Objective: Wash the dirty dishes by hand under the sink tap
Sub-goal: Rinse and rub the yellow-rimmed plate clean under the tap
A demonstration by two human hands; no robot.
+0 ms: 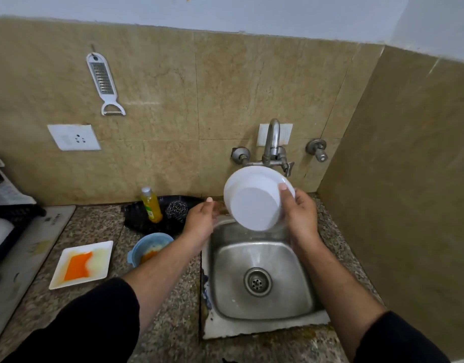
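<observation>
A white bowl (254,199) is held tilted over the back of the steel sink (299,286), its underside facing me, just below the tap (273,138). My right hand (300,213) grips its right rim. My left hand (202,218) hovers just left of the bowl, fingers apart, and I cannot tell if it touches the rim. On the counter to the left lie a square white plate (99,251) smeared with orange sauce and a small blue bowl (149,248) with orange residue. No running water is clearly visible.
A yellow dish-soap bottle (151,205) and a steel scrubber (176,210) sit on a black tray (136,218) behind the blue bowl. A dish rack (5,213) stands at the far left. A tiled wall closes off the right side.
</observation>
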